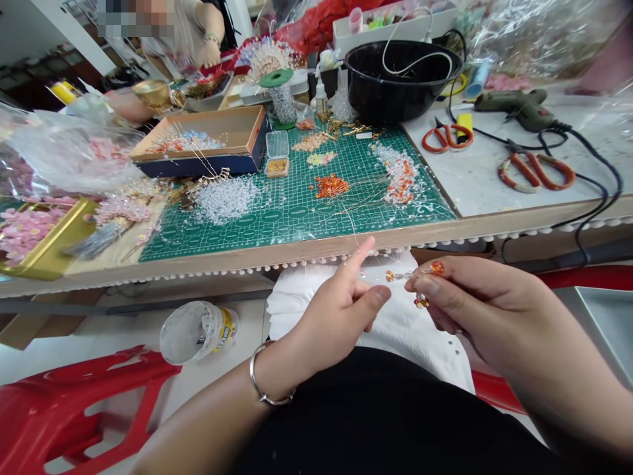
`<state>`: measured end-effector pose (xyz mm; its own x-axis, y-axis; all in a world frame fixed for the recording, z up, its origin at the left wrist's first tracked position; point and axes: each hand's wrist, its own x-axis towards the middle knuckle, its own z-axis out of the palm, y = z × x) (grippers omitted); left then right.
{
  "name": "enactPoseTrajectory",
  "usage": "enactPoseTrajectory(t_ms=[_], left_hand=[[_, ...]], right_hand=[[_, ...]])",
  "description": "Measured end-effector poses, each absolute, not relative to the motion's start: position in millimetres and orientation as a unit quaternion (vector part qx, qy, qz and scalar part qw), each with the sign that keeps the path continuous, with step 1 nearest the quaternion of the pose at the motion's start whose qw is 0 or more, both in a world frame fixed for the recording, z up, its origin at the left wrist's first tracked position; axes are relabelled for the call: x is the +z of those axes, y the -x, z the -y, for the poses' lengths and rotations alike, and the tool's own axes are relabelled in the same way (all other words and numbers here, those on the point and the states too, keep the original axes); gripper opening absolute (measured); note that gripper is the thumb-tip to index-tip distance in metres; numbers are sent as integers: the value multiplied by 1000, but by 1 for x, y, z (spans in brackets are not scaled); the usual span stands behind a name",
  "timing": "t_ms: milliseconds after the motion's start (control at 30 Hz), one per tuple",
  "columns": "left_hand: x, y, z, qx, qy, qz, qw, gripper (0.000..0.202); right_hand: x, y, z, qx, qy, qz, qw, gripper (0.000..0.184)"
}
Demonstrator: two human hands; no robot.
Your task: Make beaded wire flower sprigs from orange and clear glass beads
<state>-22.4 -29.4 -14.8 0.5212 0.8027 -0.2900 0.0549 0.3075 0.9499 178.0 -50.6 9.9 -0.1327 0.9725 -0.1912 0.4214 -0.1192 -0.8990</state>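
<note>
In the lower centre of the frame, just below the table edge, I saw the right hand [465, 297] pinching a beaded wire [413, 274] between thumb and fingers, over the lap. Only a few orange and clear beads sat on it, so I judged the stringing barely begun. Heaps of orange beads [330, 186] and clear beads [225, 198] lay on the green mat [297, 218] above. The left hand [341, 310] was loosely curled, index finger raised, thumb pointing at the wire. Whether it gripped the strand, I couldn't tell.
</note>
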Motion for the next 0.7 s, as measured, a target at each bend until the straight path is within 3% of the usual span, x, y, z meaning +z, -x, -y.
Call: enactPoseTrajectory(t_ms=[233, 500, 600, 700], left_hand=[[-29, 21, 24, 327, -565, -419, 631, 90], [-23, 39, 11, 362, -675, -431, 477, 98], [-13, 46, 0, 355, -715, -400, 450, 86], [0, 55, -21, 254, -757, -351, 490, 52]], right_hand=[[5, -172, 50, 734, 476, 392, 286, 41], [1, -171, 55, 803, 439, 353, 197, 37], [3, -173, 55, 795, 439, 374, 190, 38], [3, -173, 55, 793, 436, 379, 193, 39]])
